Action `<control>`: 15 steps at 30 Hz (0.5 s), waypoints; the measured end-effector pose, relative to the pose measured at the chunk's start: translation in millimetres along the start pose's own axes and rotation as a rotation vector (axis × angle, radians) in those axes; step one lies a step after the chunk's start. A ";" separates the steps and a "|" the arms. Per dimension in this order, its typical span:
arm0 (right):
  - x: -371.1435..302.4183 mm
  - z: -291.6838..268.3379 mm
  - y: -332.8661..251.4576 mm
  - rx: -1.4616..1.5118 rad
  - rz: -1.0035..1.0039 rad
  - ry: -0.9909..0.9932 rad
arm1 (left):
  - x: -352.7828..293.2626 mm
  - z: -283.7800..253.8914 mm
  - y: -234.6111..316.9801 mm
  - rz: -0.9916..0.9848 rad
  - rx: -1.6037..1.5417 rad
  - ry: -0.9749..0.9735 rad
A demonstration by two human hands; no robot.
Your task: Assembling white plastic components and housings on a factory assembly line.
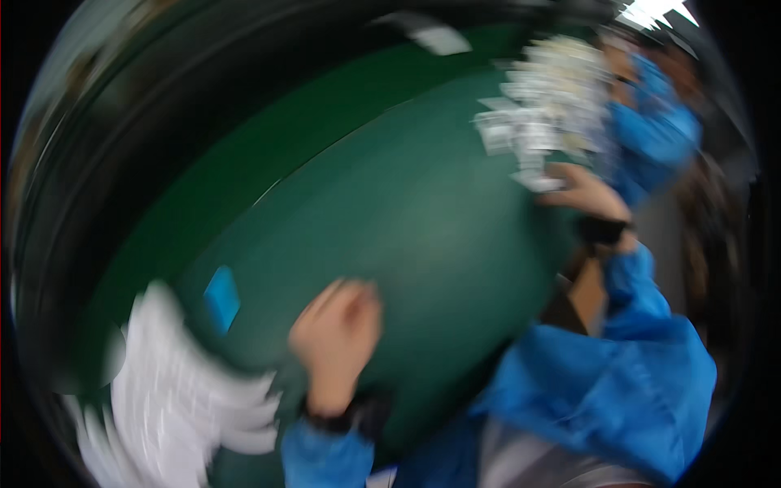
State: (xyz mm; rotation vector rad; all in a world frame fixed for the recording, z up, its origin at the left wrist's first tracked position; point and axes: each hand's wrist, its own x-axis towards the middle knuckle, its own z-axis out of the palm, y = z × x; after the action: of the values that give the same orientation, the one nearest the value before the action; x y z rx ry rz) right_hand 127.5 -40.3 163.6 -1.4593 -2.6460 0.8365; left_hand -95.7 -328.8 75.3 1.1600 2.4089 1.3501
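My right hand [584, 193] reaches out to the far right, its thumb and fingers closed at the edge of a small white packet [533, 179]. That packet lies at the near end of a blurred heap of white and cream packets [561, 89]. My left hand [338, 325] is over the green table [407, 220], nearer to me, with its fingers curled in. Nothing shows in it, though motion smears the fingers. Both wrists wear dark bands below blue sleeves.
A blue rectangular piece [222, 299] lies on the table left of my left hand. Beside it, at the lower left, white sheet-like pieces [175, 398] are fanned out. Another person's blue sleeve [655, 122] is beyond the heap. A pale flat item [442, 39] lies near the far edge.
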 end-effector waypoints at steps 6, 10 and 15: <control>34.1 51.0 -91.4 0.274 -0.789 -0.725 | 4.0 3.4 -26.1 -0.091 -0.118 -0.019; 41.0 119.0 -141.3 0.438 -0.826 -1.105 | 17.8 16.1 -28.2 -0.186 -0.677 0.057; 99.8 164.4 -156.3 1.001 -0.457 -1.299 | 51.1 15.0 -28.4 -0.070 -0.941 0.178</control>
State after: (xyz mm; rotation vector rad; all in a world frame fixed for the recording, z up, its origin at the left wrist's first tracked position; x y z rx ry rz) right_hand -93.3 -101.6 69.2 0.0675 -1.9659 3.0037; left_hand -139.8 -292.3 56.2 0.6871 1.4844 2.2316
